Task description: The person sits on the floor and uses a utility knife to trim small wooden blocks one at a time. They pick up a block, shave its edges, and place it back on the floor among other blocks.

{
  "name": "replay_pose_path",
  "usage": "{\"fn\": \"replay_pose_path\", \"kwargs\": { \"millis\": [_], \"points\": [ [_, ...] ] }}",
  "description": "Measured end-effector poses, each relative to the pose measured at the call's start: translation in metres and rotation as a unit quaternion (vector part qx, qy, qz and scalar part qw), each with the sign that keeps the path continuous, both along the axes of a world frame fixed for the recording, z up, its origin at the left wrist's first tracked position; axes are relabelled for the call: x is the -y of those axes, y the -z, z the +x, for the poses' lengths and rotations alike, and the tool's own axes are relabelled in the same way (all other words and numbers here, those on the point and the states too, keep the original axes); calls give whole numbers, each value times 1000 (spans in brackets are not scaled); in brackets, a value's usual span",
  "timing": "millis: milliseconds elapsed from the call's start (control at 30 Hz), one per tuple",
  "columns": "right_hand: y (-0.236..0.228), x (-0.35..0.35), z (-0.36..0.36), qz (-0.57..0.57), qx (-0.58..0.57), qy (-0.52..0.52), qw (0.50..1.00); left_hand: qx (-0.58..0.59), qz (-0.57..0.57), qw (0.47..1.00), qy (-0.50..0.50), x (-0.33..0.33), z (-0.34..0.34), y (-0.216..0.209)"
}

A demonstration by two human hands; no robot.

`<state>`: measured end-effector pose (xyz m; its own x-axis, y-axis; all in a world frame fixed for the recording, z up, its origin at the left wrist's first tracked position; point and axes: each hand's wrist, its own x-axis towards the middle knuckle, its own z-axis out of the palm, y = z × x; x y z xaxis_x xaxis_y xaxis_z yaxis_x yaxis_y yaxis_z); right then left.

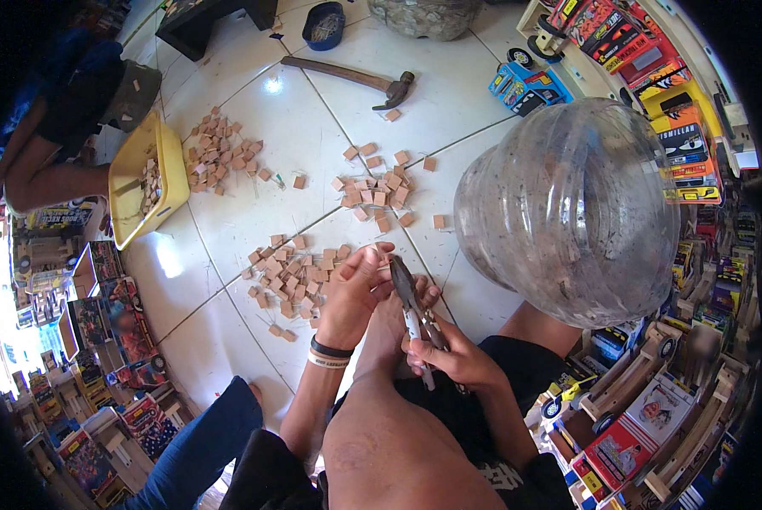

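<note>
My right hand is wrapped round the handles of a pair of pliers, whose dark jaws point up and away from me. Just left of the jaws, my left hand is closed in a pinch, with a band round its wrist. What it pinches is too small to make out. Beside this hand lies a pile of small wooden blocks, some with thin pins or wires sticking out. A second cluster of wooden blocks lies beyond the hands.
A large clear plastic container stands at right. Farther off are a hammer, a blue tub and a toy truck. At left, a yellow bin stands by another person's leg. Wooden toy trucks crowd both sides.
</note>
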<state>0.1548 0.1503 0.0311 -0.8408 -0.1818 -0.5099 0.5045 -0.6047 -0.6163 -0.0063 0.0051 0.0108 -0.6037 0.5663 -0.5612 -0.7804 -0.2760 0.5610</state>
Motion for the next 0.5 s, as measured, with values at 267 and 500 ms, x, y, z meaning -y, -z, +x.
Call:
{"fn": "replay_pose_path", "kwargs": {
  "millis": [267, 500],
  "points": [
    [-1, -9, 5, 115, 29, -27, 993, -93, -29, 995, -10, 4, -11, 12],
    [-1, -6, 5, 170, 50, 18, 984, -216, -120, 967, 58, -1, -8, 9]
  ]
}}
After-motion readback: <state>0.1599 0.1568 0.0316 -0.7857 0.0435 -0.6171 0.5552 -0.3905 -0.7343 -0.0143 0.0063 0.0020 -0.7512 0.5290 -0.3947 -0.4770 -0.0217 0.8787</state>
